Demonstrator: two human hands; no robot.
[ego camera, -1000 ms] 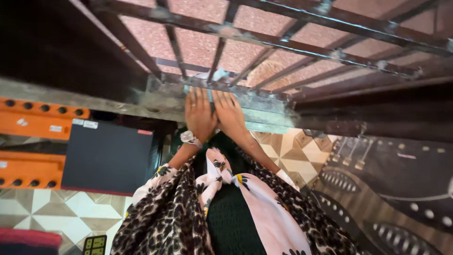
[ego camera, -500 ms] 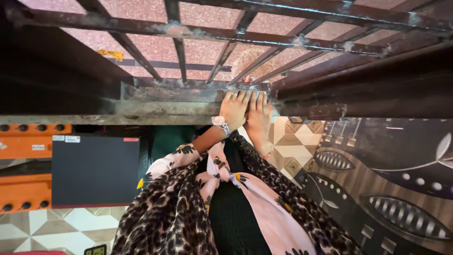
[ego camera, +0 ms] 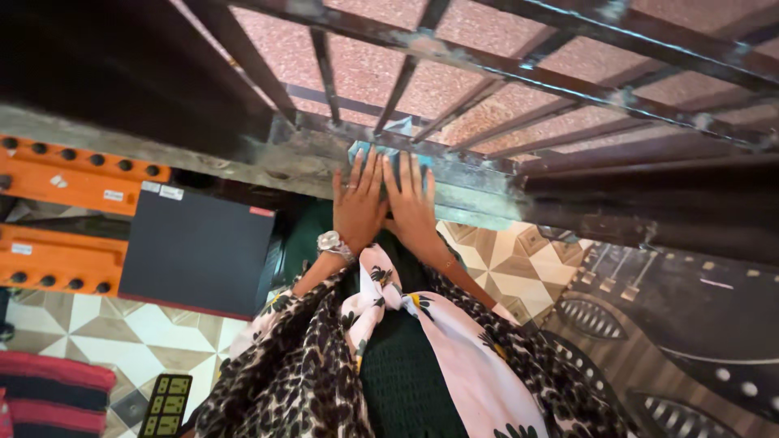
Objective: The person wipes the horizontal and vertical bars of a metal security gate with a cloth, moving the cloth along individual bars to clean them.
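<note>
**A:** Cloth (ego camera: pixel 383 139), pale blue. Where is it in the head view?

**B:** On the grey metal ledge (ego camera: pixel 243 158) at the foot of the window grille (ego camera: pixel 519 69), peeking out just past the fingertips. Most of it is hidden under the two hands.

**A:** And the hands?

**B:** The left hand (ego camera: pixel 357 207), with a wristwatch (ego camera: pixel 330 241) on that arm, and the right hand (ego camera: pixel 412 207) lie side by side, touching. Both are laid flat with the fingers stretched out and a little spread. Neither is clenched and nothing is pinched. They press palm-down on the cloth and the ledge.

**A:** So which step would you call it?

**B:** My judgement is that it's the wiping of the ledge, with the cloth pinned beneath the fingers at the base of the bars. The ledge looks mottled and dull on both sides of the hands, so I'd say the work is far from done.

**A:** What would a further stroke call for?

**B:** Even downward pressure from both palms, so the cloth slides with the fingers and doesn't bunch. The fingertips would also have to stay clear of the upright bars just ahead.

**A:** Anything else about?

**B:** Below the ledge there are orange beams (ego camera: pixel 73 174), a dark flat panel (ego camera: pixel 199 251) and a tiled floor (ego camera: pixel 122 332), all well apart from the hands.
</note>
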